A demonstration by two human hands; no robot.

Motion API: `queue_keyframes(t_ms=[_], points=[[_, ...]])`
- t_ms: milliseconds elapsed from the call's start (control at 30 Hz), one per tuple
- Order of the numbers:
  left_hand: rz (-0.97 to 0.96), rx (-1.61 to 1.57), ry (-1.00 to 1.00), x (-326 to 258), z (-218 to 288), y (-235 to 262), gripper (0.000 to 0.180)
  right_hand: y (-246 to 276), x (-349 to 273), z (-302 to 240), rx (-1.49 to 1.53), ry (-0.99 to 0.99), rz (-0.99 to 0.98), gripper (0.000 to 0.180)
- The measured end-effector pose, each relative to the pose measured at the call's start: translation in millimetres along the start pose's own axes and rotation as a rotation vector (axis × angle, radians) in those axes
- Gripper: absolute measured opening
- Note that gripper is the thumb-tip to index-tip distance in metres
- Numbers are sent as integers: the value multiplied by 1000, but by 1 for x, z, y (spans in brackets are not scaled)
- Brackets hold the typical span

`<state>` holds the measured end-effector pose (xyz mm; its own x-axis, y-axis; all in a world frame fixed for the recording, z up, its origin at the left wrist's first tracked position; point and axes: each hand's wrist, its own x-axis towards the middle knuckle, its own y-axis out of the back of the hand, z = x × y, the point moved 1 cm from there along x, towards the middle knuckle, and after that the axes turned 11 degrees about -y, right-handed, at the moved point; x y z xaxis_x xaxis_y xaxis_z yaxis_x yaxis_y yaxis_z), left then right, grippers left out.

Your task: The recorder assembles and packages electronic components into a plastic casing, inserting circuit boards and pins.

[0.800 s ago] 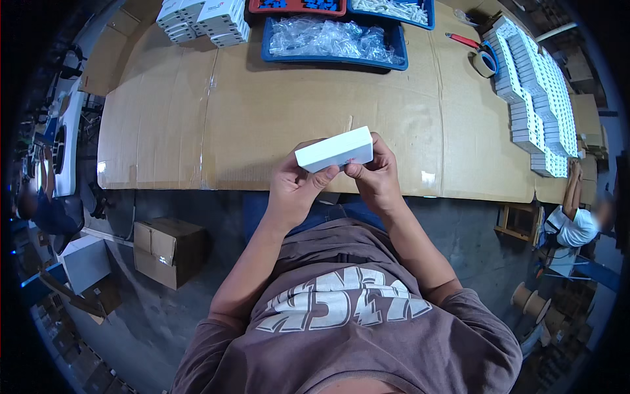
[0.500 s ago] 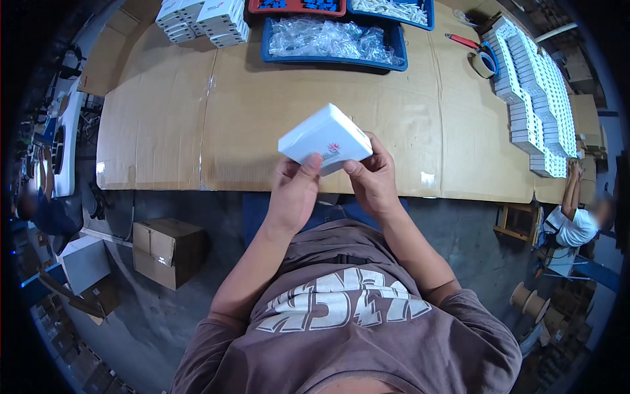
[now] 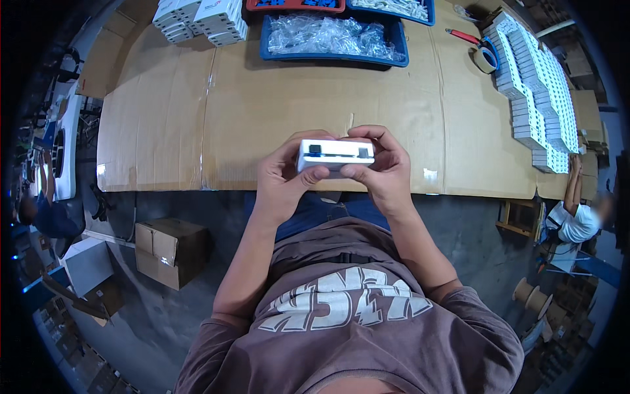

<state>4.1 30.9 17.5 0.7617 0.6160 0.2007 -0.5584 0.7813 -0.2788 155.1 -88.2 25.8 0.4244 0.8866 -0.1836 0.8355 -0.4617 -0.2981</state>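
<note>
Both thumbs press on the near edge of a small white box (image 3: 335, 155), fingers curled round the back and ends. Left hand (image 3: 282, 177) grips the left end, right hand (image 3: 384, 172) the right end; box pinched between them, held level, open side up w/ a dark blue bit at the left and a grey bit at the right inside. What's in there exactly, can't tell.

Box sits above the near edge of the table (image 3: 262, 111), not touching it, just in front of the person's chest.

Table is covered w/ taped brown cardboard sheets. At the far side: a blue bin (image 3: 331, 58) full of clear plastic bags, a red tray (image 3: 295, 5) and another blue one behind it. Far left, a stack of white boxes (image 3: 200, 20). Along the right edge, long rows of small white boxes (image 3: 535, 85), w/ a tape roll (image 3: 485, 59) and red-handled tool (image 3: 462, 36) beside them.

Floor is grey concrete. A cardboard carton (image 3: 169, 251) stands below left of the table. One seated person (image 3: 577, 220) at right, another (image 3: 42, 210) far left. Wooden spools (image 3: 533, 299) lower right.
</note>
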Motion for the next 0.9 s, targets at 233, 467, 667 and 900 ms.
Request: queue_keyframes(t_ms=[233, 467, 667, 900], points=[[-12, -129, -214, -2, -2, 1, 40, 2, -2, 0, -52, 178, -98, 40], [-37, -209, -255, -3, 1, -4, 40, -2, -5, -13, -136, 309, -96, 41], [-48, -198, -259, -4, 0, -3, 41, -1, -4, -12, -198, 404, -90, 37], [-54, -183, -265, -3, -1, -3, 40, 0, -4, -6, -172, 413, -83, 36]])
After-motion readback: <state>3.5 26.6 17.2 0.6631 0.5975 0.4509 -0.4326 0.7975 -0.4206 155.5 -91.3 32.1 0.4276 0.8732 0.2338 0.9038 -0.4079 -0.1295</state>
